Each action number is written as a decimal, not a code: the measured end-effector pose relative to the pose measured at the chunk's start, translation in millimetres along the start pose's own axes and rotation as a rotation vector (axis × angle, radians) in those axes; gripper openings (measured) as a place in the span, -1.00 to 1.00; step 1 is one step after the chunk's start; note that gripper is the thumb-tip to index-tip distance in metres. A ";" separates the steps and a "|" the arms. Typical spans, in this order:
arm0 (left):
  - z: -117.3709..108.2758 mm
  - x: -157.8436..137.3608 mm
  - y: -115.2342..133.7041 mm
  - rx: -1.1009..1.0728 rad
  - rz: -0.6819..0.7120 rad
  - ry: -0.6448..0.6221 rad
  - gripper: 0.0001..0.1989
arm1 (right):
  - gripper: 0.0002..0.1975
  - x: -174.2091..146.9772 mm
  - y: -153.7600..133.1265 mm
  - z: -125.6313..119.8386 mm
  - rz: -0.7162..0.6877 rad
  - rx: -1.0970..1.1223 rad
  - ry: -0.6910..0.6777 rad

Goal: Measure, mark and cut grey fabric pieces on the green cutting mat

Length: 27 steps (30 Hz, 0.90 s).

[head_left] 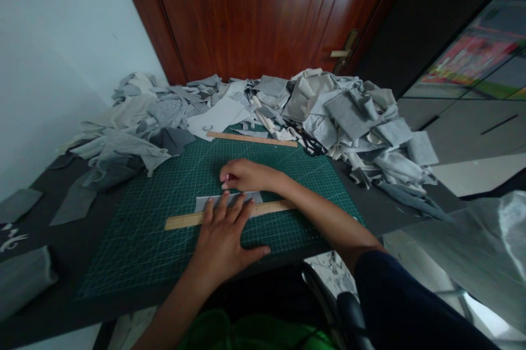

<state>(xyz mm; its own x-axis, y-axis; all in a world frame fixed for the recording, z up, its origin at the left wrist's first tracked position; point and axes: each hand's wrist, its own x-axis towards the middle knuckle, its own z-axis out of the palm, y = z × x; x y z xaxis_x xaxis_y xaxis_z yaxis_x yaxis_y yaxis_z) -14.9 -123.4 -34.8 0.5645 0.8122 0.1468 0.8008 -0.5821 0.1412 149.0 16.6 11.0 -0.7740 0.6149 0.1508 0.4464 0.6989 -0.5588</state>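
Here, the right hand (247, 175) curls, its hold unclear; left hand (222, 232), spread flat, partly hides a ruler (183, 222).

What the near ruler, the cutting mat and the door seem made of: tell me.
Near ruler: probably bamboo or wood, smooth, judging by its pale tan tone. Cutting mat: likely plastic, fairly matte, with a printed grid on green. Door: apparently wood or veneer, glossy, showing reddish grain and light streaks.

dim cool light | soft sheen on door (263, 16) | edges stretched, blurred
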 end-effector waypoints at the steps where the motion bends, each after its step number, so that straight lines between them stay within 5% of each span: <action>1: 0.8 -0.2 -0.5 -0.001 0.005 0.004 0.06 | -0.94 -10.3 2.0 1.7 0.011 0.019 0.060; 5: 2.6 -1.1 -1.9 0.002 0.028 0.023 0.05 | -0.92 -51.7 10.1 -0.5 0.083 0.181 0.219; 14: -1.7 -0.6 0.4 0.015 0.035 -0.003 0.09 | -0.69 -74.4 19.5 -21.4 0.155 0.195 -0.082; 27: -1.7 -2.2 0.2 -0.014 0.033 0.000 0.09 | -0.70 -73.9 16.5 -18.1 0.121 0.114 -0.107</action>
<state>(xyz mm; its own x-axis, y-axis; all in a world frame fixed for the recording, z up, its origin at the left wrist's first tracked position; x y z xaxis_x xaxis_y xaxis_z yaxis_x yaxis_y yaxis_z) -16.3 -125.3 -33.4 0.5903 0.7928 0.1518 0.7790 -0.6087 0.1503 221.8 -10.7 5.4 -0.7637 0.6455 -0.0069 0.4899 0.5726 -0.6574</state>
